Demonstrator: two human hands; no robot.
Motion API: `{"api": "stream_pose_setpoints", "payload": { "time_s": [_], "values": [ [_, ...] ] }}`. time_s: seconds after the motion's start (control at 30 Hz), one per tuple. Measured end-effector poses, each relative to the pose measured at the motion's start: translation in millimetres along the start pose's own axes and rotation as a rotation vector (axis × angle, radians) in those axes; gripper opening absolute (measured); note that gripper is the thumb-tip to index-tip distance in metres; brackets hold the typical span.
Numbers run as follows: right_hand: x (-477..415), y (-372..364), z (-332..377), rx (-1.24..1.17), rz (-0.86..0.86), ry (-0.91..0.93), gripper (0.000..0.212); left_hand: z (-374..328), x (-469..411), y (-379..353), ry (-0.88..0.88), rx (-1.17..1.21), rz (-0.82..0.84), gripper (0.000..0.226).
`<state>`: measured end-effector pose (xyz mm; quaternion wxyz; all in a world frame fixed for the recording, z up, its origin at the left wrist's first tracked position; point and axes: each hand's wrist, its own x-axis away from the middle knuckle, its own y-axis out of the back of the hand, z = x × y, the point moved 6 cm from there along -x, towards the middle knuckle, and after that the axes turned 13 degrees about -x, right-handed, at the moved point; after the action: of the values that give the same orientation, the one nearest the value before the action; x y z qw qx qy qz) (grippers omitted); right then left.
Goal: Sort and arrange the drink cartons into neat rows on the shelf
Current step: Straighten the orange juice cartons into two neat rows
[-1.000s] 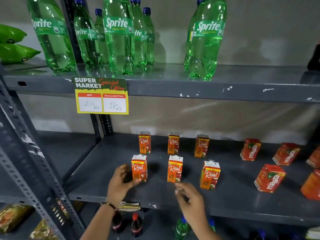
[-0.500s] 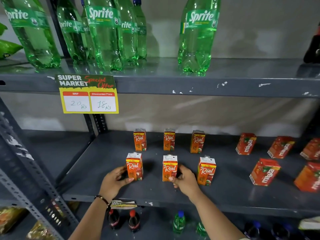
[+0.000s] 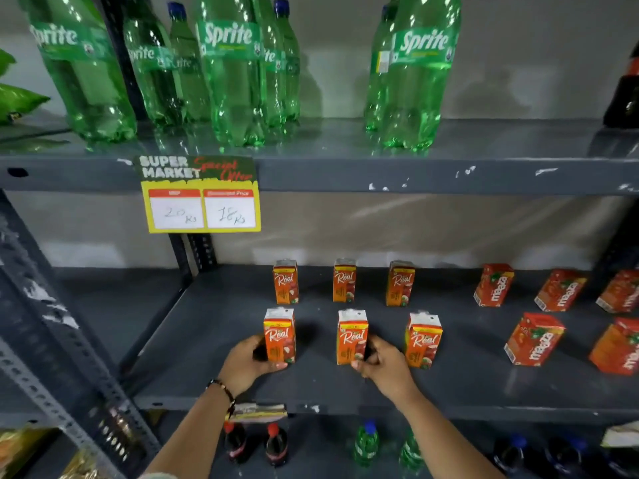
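Both hands' grip on Real cartons

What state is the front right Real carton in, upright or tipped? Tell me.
Upright. The front right Real carton stands on its base on the shelf, sealed top up, logo reading level; neither hand touches it.

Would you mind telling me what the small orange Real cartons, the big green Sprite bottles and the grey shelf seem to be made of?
Small orange Real cartons: probably coated paperboard, given the printed faces, sharp folded edges and silvery folded tops.
Big green Sprite bottles: clear green plastic, glossy; light shines through them.
Grey shelf: likely painted metal, matt; the paint is chipped pale along the edges, and the upright is perforated.
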<state>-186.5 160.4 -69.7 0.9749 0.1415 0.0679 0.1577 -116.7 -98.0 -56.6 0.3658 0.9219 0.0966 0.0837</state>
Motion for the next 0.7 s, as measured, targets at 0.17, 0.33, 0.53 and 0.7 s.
{"api": "stream_pose_setpoints", "payload": {
  "time_s": [0.17, 0.33, 0.53, 0.7],
  "values": [
    [3.3, 2.7, -1.1, 0.03, -0.041, 0.038, 0.018, -1.3, -0.9, -1.3, -0.045, -0.004, -0.012, 0.037],
    [5.6, 1.0, -1.5, 0.055, -0.062, 0.013, 0.016, -0.9, 0.8, -3.0, -0.064, -0.033, -0.012, 0.05],
    [9.0, -0.7, 2.3, 0.073, -0.069, -0.048, 0.026, 2.8, 3.5, -1.2, -0.046, -0.009, -0.028, 0.064],
    [10.4, -1.9, 5.1, 0.078, -0.071, -0.065, 0.019, 7.7, 1.0, -0.3, -0.043, -0.006, -0.042, 0.055]
  ]
}}
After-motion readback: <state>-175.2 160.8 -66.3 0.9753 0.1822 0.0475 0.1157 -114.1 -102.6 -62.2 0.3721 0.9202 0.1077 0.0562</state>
